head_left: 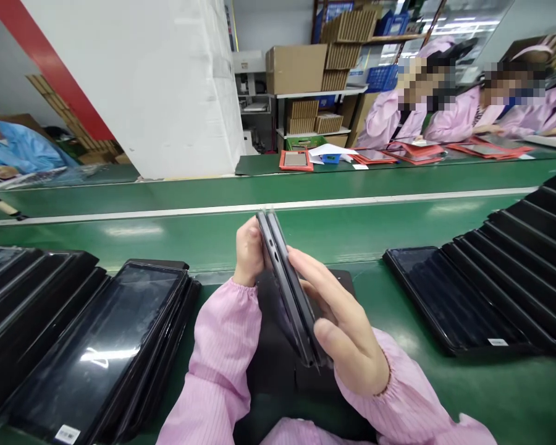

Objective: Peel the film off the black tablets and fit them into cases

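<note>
Steadily, the left hand (249, 252) and right hand (349, 327) clasp a black tablet (287, 287) on edge — fingers wrapped close — above the green bench (491, 383).

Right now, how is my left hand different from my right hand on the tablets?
The left hand sits behind the tablets, with little of it showing; the right hand lies in front, its fingers spread across them. The left hand is higher in view than the right. Both hold the same tablets and come from pink sleeves.

Two slim black tablets (288, 290) stand on edge, pressed together and tilted, small holes along one side. They are held above the green desk (449, 389)
</note>
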Tool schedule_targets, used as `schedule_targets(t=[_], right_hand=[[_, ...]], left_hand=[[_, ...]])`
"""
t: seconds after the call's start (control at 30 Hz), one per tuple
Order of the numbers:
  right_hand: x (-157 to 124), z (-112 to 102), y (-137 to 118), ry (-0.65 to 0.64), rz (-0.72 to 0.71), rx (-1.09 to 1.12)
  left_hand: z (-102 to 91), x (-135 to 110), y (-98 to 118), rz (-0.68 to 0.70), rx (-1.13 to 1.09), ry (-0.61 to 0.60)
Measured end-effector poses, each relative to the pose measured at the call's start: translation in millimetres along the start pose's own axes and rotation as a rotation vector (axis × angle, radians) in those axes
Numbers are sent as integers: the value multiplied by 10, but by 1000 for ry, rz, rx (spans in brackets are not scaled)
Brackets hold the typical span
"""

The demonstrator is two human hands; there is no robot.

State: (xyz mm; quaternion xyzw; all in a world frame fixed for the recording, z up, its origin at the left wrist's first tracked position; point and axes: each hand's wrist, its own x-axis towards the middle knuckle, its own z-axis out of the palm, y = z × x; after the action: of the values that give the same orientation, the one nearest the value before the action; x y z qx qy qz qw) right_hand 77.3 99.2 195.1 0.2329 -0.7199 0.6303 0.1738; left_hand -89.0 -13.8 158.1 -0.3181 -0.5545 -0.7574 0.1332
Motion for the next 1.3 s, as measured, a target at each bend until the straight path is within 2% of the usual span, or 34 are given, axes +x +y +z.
schedule_targets(t=[0.1, 0.2, 0.5, 0.77, 0.97, 1.3], right_hand=[[56, -79, 37, 42, 54, -10], [105, -121, 58, 57, 96, -7], [118, -231, -3, -7, 54, -72], [129, -298, -6, -84, 1, -140], [147, -290, 23, -84, 16, -139], [176, -305, 91, -42, 57, -83]], left_hand=[[12, -43, -152, 62, -1, -9], [22, -76, -208, 72, -23, -33], [44, -86, -211, 47, -16, -79], [51, -95, -178, 52, -10, -62], [57, -67, -166, 6, -1, -53], [93, -23, -250, 4, -18, -64]])
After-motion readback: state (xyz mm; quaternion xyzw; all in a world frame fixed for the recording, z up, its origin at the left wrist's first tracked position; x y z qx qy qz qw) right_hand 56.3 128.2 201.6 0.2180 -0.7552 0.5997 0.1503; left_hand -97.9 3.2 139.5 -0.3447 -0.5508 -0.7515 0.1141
